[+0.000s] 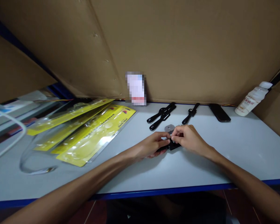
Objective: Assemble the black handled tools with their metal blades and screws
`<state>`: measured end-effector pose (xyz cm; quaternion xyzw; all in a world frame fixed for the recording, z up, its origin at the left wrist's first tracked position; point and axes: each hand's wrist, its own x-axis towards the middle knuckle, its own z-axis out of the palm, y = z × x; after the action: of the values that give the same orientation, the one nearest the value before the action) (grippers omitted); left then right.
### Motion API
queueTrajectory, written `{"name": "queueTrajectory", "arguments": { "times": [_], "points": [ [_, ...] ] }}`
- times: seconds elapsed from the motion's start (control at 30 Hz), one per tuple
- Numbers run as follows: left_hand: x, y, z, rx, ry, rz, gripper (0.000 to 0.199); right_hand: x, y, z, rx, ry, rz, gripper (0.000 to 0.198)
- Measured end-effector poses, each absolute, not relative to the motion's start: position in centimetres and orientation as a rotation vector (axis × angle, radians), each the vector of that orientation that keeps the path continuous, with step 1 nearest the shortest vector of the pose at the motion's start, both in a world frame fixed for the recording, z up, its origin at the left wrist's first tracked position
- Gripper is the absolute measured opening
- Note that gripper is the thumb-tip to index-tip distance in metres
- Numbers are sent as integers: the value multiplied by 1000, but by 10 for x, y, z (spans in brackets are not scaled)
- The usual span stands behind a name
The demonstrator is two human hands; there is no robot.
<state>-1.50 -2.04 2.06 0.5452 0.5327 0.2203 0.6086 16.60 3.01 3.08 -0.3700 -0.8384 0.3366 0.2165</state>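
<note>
Near the front middle of the table, my left hand (155, 144) is closed around a black spokeshave (175, 145), largely hidden by my fingers. My right hand (189, 138) is closed in a pinch over the tool's middle, close to the left fingertips; what it pinches is too small to make out. Just behind the hands lies a grey metal blade (169, 128) with a hole in it. Two more black spokeshaves (162, 115) lie side by side farther back, and another black spokeshave (190, 114) lies to their right.
Yellow-backed clear plastic packages (93, 133) overlap on the left, beside a white cable (40, 171). A phone with a blurred screen (136, 90) leans on the cardboard wall (177, 46). A black phone-like object (219, 113) and a tilted bottle (253, 99) are at the back right.
</note>
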Motion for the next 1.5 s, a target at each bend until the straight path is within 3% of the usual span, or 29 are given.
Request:
{"name": "queueTrajectory", "arguments": {
  "times": [0.2, 0.53, 0.9, 1.17, 1.3, 1.5],
  "points": [
    [-14, -21, 22, 1248, 1228, 498, 19, 163, 26, 30, -1145, -2447, 578, 11],
    [-15, -21, 25, 1208, 1223, 510, 18, 169, 25, 21, -875, -2613, 178, 16],
    [-18, -19, 17, 1245, 1198, 508, 19, 166, 26, 18, -827, -2613, 120, 16],
    [-17, -21, 27, 1218, 1193, 483, 20, 179, 36, 30, -742, -2458, 499, 19],
    [-16, -21, 28, 1226, 1190, 501, 23, 181, 35, 34, -563, -2532, 433, 10],
    [-17, -19, 22, 1244, 1174, 516, 17, 172, 30, 28, -598, -2627, 381, 17]
  ]
}}
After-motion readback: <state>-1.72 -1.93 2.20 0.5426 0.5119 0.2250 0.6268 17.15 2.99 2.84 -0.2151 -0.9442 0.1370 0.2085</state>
